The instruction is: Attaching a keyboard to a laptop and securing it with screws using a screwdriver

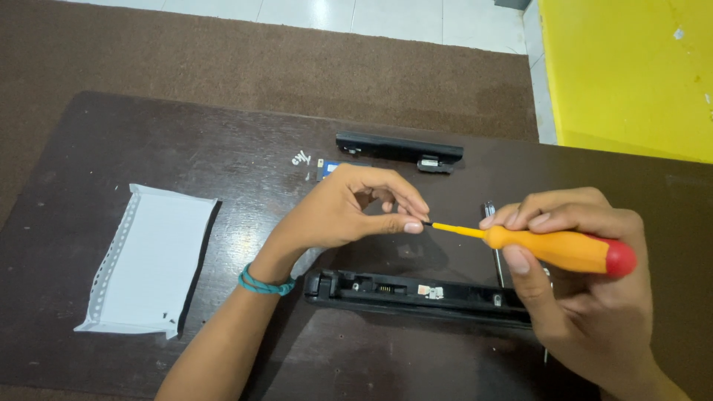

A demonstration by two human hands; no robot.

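Observation:
My right hand (572, 275) grips an orange screwdriver (553, 246) with a red end cap, held level and pointing left. My left hand (349, 212) pinches the thin tip of the screwdriver between thumb and fingers; a teal band is on that wrist. Both hands hover above a long black plastic part (416, 295) with small metal contacts, which lies on the dark table (245, 148) just below them.
A second black bar-shaped part (397, 148) lies farther back. A small blue piece (327, 168) and tiny white bits (301, 158) sit near it. A white perforated sheet (152, 256) lies at the left. A thin metal rod (492, 238) rests beneath my right hand. Brown carpet and a yellow wall lie beyond.

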